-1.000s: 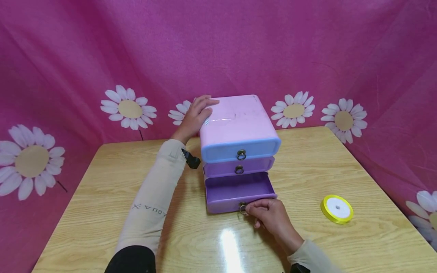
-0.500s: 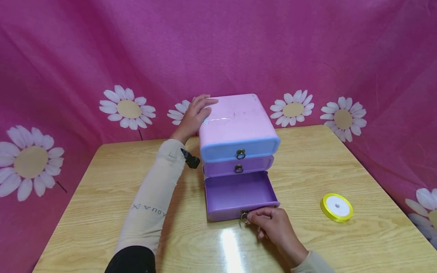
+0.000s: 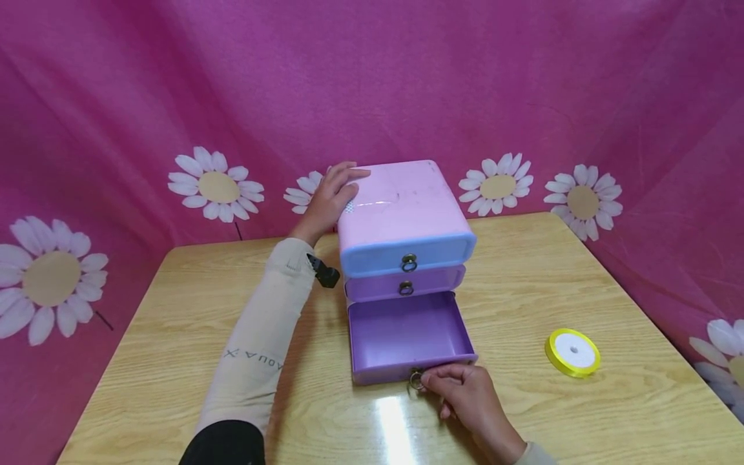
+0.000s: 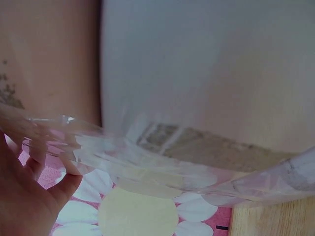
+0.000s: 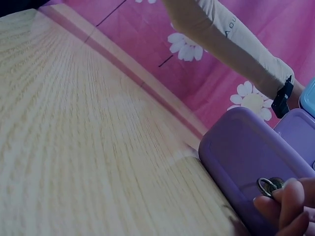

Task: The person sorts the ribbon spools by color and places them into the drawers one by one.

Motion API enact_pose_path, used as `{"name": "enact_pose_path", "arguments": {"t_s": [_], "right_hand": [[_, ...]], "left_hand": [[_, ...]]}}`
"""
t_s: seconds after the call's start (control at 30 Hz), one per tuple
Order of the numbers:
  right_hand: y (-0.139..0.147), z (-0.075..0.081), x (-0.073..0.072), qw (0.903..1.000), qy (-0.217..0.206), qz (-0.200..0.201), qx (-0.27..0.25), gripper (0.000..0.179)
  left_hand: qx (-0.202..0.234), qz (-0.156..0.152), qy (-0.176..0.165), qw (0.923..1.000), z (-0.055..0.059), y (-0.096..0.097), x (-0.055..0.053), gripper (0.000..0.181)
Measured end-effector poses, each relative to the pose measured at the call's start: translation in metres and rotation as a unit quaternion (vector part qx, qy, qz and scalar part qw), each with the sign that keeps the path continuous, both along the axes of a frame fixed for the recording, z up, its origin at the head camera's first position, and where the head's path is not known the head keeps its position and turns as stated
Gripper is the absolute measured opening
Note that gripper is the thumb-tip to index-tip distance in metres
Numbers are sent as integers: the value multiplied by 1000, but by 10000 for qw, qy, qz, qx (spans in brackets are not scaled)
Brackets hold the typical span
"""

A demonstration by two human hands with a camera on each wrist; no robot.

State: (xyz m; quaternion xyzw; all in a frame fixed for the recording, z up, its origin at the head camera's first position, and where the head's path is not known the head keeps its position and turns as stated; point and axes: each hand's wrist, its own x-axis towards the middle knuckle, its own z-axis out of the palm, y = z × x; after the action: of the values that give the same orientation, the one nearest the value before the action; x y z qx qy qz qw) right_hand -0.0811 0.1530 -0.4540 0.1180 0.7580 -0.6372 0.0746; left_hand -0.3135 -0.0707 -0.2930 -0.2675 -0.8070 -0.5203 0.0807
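Observation:
A small chest of drawers (image 3: 407, 200) with a pink top stands on the table, its blue top drawer (image 3: 378, 258) and purple middle drawer (image 3: 372, 287) pushed in. The purple bottom drawer (image 3: 407, 329) is pulled well out and nothing lies inside it. My right hand (image 3: 467, 397) pinches the ring pull (image 5: 266, 187) on that drawer's front between thumb and finger. At the chest's upper left edge rests my left hand (image 3: 331, 200), its fingers spread over the pink top. In the left wrist view, clear plastic film (image 4: 118, 162) shows beside this hand.
A spool of yellow ribbon (image 3: 572, 352) lies on the wooden table (image 3: 232, 290) to the right of the chest. Behind the table hangs a pink cloth (image 3: 372, 84) with white daisies.
The bottom drawer has slid farther out towards me, with my right hand moving along on its ring. My left hand stays on the chest top.

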Motion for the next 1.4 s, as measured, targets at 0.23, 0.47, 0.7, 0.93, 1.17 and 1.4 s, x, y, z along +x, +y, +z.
{"name": "enact_pose_path", "arguments": {"t_s": [0.23, 0.47, 0.7, 0.93, 1.17, 1.4], "right_hand": [[1, 0, 6, 9992, -323, -136, -172, 28], [2, -1, 12, 9990, -352, -194, -218, 30], [2, -2, 16, 9987, -331, -128, -370, 29], [1, -4, 17, 9991, -300, -122, -270, 29], [1, -7, 18, 9996, -258, -74, -96, 27], [2, -7, 17, 9999, -152, 1, 74, 27]], "left_hand": [[-47, 9, 1, 10000, 1, 1, 2, 33], [-21, 58, 108, 9999, -17, -2, -22, 31], [-83, 163, 126, 9998, -27, -4, -32, 31], [-64, 163, 154, 9997, -26, -4, -31, 31], [-108, 172, 112, 9997, -26, -4, -32, 31], [-104, 178, 122, 9997, -26, -4, -33, 31]]}}
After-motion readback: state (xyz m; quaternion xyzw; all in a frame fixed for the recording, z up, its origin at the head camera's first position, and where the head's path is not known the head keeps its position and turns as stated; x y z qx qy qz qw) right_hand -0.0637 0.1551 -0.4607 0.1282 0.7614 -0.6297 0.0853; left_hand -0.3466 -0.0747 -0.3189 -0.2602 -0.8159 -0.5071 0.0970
